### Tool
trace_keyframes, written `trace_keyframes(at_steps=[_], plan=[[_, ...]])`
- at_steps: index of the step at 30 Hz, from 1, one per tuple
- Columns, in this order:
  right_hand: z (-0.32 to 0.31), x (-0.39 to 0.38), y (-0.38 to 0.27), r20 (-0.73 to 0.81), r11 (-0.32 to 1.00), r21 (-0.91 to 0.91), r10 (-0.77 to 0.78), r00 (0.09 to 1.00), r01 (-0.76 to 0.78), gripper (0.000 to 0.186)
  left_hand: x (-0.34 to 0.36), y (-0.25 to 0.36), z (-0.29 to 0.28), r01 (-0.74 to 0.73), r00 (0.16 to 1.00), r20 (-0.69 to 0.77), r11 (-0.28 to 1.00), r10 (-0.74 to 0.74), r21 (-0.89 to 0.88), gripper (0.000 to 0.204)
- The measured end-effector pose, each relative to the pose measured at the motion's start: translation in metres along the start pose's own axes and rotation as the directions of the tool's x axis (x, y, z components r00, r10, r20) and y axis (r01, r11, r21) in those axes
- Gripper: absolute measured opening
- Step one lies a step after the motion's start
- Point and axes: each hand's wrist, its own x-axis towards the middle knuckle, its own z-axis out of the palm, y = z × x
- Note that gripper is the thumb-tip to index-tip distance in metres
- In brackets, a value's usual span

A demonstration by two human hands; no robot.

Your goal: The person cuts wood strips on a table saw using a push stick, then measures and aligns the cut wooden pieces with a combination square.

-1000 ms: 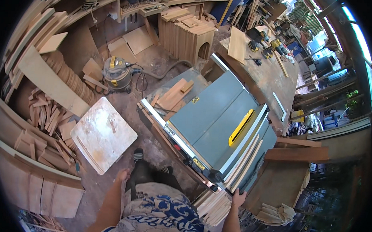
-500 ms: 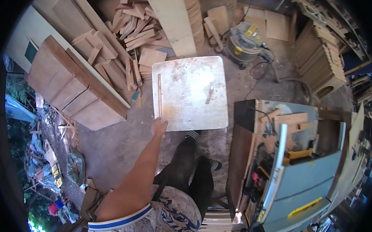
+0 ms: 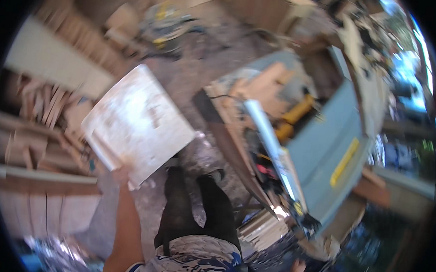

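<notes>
My left hand (image 3: 122, 173) is closed on the near left corner of a whitish square board (image 3: 143, 125) with rounded corners and brown stains. A narrow wooden strip (image 3: 103, 149) runs along the board's left side, ending by my fingers. The board hangs out in front of my legs, above the floor. At the lower edge, right of my body, my right hand (image 3: 297, 270) shows small and smeared, apart from the board; its fingers are too blurred to read.
A table saw (image 3: 324, 150) with a yellow push stick (image 3: 344, 162) and wood pieces stands to the right. Ahead is a shop vacuum (image 3: 166, 29). Stacked offcuts (image 3: 49, 102) and leaning panels (image 3: 54, 51) line the left. Thin boards (image 3: 262, 232) lie below the saw.
My view has swung to the right, so the saw sits nearer the middle and the board appears turned and farther left. My right hand has come into view. The left hand keeps its hold.
</notes>
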Motion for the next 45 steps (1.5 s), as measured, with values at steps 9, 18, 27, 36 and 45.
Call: trace_keyframes(at_steps=[9,18,27,36,45], plan=[[-0.11,0.212,-0.051,-0.492,0.905,0.425,0.211,0.845,0.021,0.028,-0.206,0.218,-0.028,-0.069,0.994,0.071,0.987,0.079,-0.143,0.042],[-0.159,0.546,-0.136,-0.525,0.754,0.619,0.188,0.83,0.221,0.023,-0.382,0.383,-0.003,-0.406,0.894,0.001,0.809,0.448,-0.425,0.03],[-0.172,0.796,-0.209,-0.407,0.764,0.635,0.209,0.889,0.112,0.028,-0.47,0.359,-0.016,-0.367,0.925,-0.129,0.929,0.359,-0.052,0.026],[-0.211,0.904,-0.256,-0.299,0.817,0.574,0.262,0.918,-0.046,0.056,-0.52,0.333,-0.077,-0.425,0.729,-0.332,0.777,0.598,0.465,0.051],[-0.221,0.877,-0.268,-0.342,0.706,0.707,0.406,0.847,-0.052,0.042,-0.497,0.332,-0.068,-0.558,0.694,-0.337,0.771,0.636,0.307,0.046]])
